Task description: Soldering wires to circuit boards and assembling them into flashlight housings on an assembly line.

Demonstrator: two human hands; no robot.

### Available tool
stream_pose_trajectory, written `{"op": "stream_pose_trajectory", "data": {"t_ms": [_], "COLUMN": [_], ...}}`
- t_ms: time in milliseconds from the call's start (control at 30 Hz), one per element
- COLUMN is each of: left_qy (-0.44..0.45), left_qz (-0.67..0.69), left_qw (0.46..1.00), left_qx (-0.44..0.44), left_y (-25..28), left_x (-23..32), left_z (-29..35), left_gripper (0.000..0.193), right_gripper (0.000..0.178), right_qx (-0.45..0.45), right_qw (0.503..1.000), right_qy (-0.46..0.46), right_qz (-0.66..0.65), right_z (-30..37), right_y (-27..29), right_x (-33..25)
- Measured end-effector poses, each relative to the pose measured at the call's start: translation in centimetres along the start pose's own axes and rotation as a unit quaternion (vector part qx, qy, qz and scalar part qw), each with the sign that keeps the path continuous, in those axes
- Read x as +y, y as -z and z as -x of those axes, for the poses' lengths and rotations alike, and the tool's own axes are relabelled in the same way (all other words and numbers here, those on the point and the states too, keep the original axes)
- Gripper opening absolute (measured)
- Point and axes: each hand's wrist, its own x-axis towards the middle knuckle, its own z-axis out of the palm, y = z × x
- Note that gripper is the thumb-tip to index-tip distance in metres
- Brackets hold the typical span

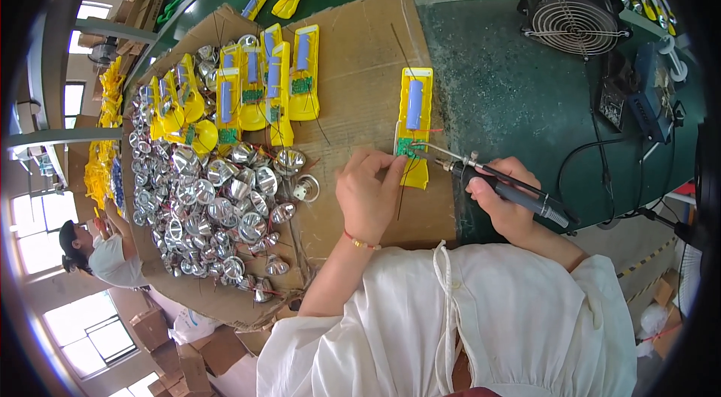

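A yellow plastic housing (pixel 417 176) lies upright before me on the cardboard, carrying a purple cylindrical battery (pixel 414 102) and a small green circuit board (pixel 405 147). At the board's left edge my left hand (pixel 369 190) is closed in a pinch; what lies between its fingertips is hidden, though a thin dark wire runs just below them. My right hand (pixel 505 202) is wrapped around a soldering iron (pixel 518 196) with a thin metal feed tube (pixel 451 153) on it. The tube and the iron's tip point at the circuit board from the right.
Several yellow housings with batteries (pixel 303 70) lie up left, above a large heap of silver reflector cups (pixel 218 209). A black fan with a wire grille (pixel 572 21) stands at the far right, beside a blue-grey box (pixel 650 115) with cables. Another person (pixel 105 254) works at the left.
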Motion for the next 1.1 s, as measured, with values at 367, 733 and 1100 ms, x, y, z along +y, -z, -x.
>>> {"op": "stream_pose_trajectory", "data": {"t_ms": [367,733,1100], "left_qy": [-0.028,0.027,0.100], "left_qz": [-0.031,0.001,0.037], "left_qw": [0.999,0.999,0.993], "left_qx": [0.017,-0.018,-0.044], "left_y": [-0.1,0.1,0.3], "left_x": [-0.1,0.0,-0.1], "left_z": [-0.4,-0.9,-1.0], "left_gripper": [0.013,0.014,0.016], "right_gripper": [0.017,0.015,0.020], "right_qx": [0.002,0.050,0.067], "right_qw": [0.999,0.990,0.996], "right_qy": [-0.040,-0.086,-0.015], "right_qz": [-0.030,-0.096,-0.048], "right_z": [0.0,0.0,1.1], "right_y": [-0.3,-1.1,1.4], "right_x": [0.1,-0.1,0.2]}}
